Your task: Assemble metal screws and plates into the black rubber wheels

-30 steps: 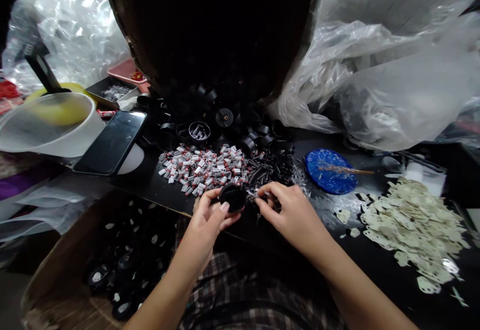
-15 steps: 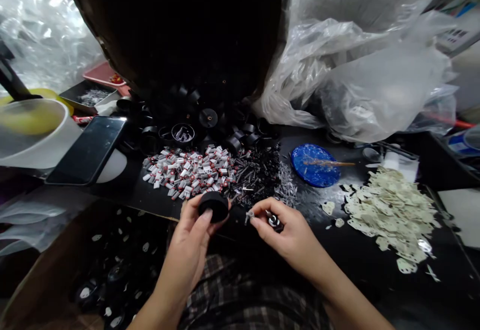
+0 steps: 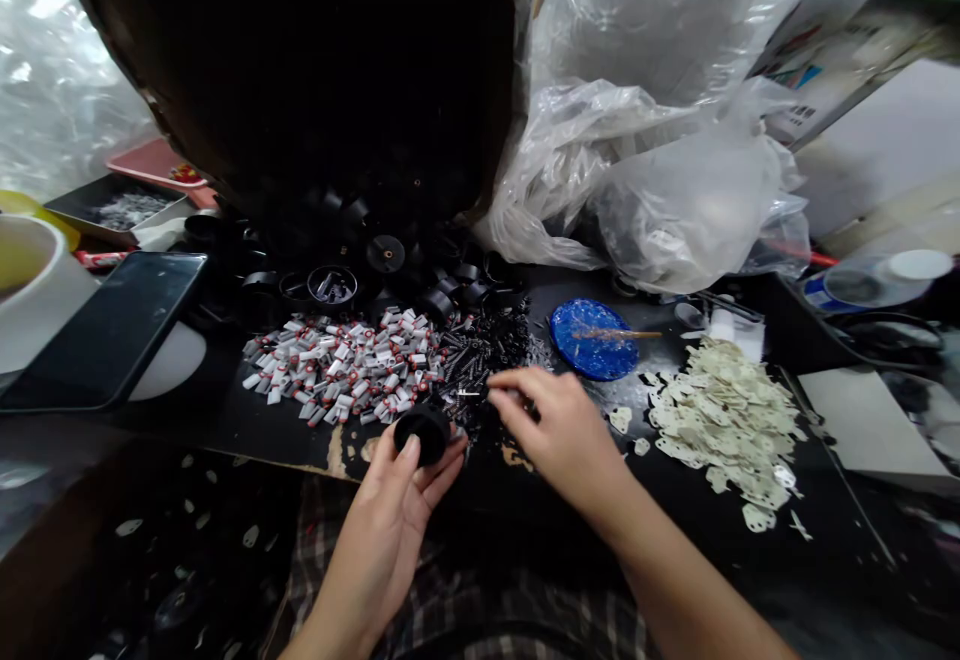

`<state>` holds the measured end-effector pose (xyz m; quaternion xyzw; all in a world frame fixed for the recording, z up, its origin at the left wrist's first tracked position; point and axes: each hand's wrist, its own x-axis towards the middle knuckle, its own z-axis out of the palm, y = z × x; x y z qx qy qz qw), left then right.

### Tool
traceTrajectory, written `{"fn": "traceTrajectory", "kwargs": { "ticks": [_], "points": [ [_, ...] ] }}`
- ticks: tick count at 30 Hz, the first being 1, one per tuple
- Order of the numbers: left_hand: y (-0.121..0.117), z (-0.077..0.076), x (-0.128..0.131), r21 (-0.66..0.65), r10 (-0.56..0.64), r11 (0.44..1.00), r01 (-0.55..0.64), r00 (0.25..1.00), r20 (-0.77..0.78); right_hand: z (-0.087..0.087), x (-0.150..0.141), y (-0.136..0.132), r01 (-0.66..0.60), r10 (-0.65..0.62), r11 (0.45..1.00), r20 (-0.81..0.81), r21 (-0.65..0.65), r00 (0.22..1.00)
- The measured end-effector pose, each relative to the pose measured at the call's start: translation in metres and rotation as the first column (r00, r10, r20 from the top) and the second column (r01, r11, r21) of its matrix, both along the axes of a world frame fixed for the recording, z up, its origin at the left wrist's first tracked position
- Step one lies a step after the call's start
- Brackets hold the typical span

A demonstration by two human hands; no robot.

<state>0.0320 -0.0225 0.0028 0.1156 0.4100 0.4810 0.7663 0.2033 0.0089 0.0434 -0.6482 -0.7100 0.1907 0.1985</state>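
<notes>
black plastic by the look of it: holds a small cup (image 3: 429,437) in the left hand (image 3: 394,525), pinched between thumb and fingers just over the near edge of the bench (image 3: 202,422), mouth tilted up, probably for a view into the hollow. just beside, reaches with the right hand (image 3: 566,435) to the near side of the dark springs (image 3: 487,340), thumb and forefinger nearly together; cannot tell of anything pinched there. next to these, heaped grey-and-red caps (image 3: 352,370), likely for easy picking. further right, a blue lid (image 3: 585,342) with a stick (image 3: 622,334) across, then loose cream plates (image 3: 727,420). behind, crowded by black rings (image 3: 261,282) and a slumped plastic bag (image 3: 675,205), probably limiting reach. to the left, a phone (image 3: 105,325), propped aslant.
</notes>
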Motion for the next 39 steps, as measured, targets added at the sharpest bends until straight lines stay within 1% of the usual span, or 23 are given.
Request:
{"fn": "traceTrajectory", "kwargs": {
  "ticks": [2,3,5,9,12,15,17,20,22,23,24,28,32,35,37,39],
  "points": [
    [0.007,-0.001,0.006,0.035,-0.027,0.999,0.028,0.999,-0.022,0.0,0.007,0.019,0.074,-0.075,0.997,0.223,0.013,0.972],
    [0.012,-0.001,0.009,0.048,-0.04,0.998,0.042,0.999,-0.026,0.0,0.008,0.027,0.075,-0.071,0.997,0.297,-0.001,0.952],
    [0.023,-0.002,0.013,0.067,-0.043,0.997,0.046,0.998,-0.037,0.0,0.005,0.041,0.037,-0.022,0.999,0.355,-0.037,0.935],
    [0.045,-0.003,0.012,0.145,-0.003,0.989,0.014,0.997,-0.073,0.002,-0.01,0.052,-0.064,0.083,0.995,0.306,-0.071,0.948],
    [0.05,-0.003,0.007,0.185,0.02,0.983,0.0,0.994,-0.105,0.005,-0.01,0.048,-0.101,0.116,0.992,0.248,-0.071,0.962],
    [0.042,0.0,0.001,0.204,0.005,0.979,0.022,0.992,-0.129,0.003,0.001,0.032,-0.085,0.087,0.996,0.117,-0.023,0.989],
    [0.032,0.001,-0.001,0.197,-0.003,0.98,0.031,0.99,-0.139,-0.001,0.009,0.019,-0.099,0.101,0.995,0.071,-0.019,0.992],
    [0.017,0.002,0.001,0.113,-0.067,0.991,0.078,0.993,-0.099,-0.009,0.01,0.004,-0.136,0.141,0.99,0.157,-0.038,0.978],
    [0.011,0.001,0.005,0.056,-0.131,0.99,0.133,0.991,-0.037,-0.012,0.005,0.002,-0.138,0.14,0.99,0.217,-0.024,0.966],
    [0.01,0.001,0.007,0.047,-0.141,0.989,0.142,0.99,-0.014,-0.013,0.002,0.002,-0.131,0.129,0.991,0.233,-0.009,0.964],
    [0.01,0.001,0.008,0.054,-0.124,0.991,0.124,0.992,-0.004,-0.013,0.0,0.004,-0.119,0.114,0.993,0.245,0.006,0.963],
    [0.015,0.002,0.005,0.091,0.031,0.995,-0.028,0.999,-0.037,-0.01,-0.009,0.011,-0.07,0.055,0.997,0.309,0.037,0.949],
    [0.018,0.001,0.002,0.091,0.074,0.993,-0.07,0.996,-0.045,-0.011,-0.018,0.016,-0.06,0.031,0.995,0.308,0.085,0.951],
    [0.018,-0.001,0.003,0.097,0.098,0.991,-0.093,0.994,-0.044,-0.011,-0.021,0.02,-0.094,0.06,0.991,0.32,0.091,0.945],
    [0.018,-0.002,0.003,0.086,0.106,0.991,-0.102,0.993,-0.046,-0.008,-0.019,0.024,-0.103,0.08,0.992,0.251,0.077,0.965],
    [0.018,-0.002,0.003,0.08,0.111,0.991,-0.107,0.993,-0.048,-0.004,-0.012,0.03,-0.073,0.062,0.994,0.13,0.086,0.99]
  ]
}}
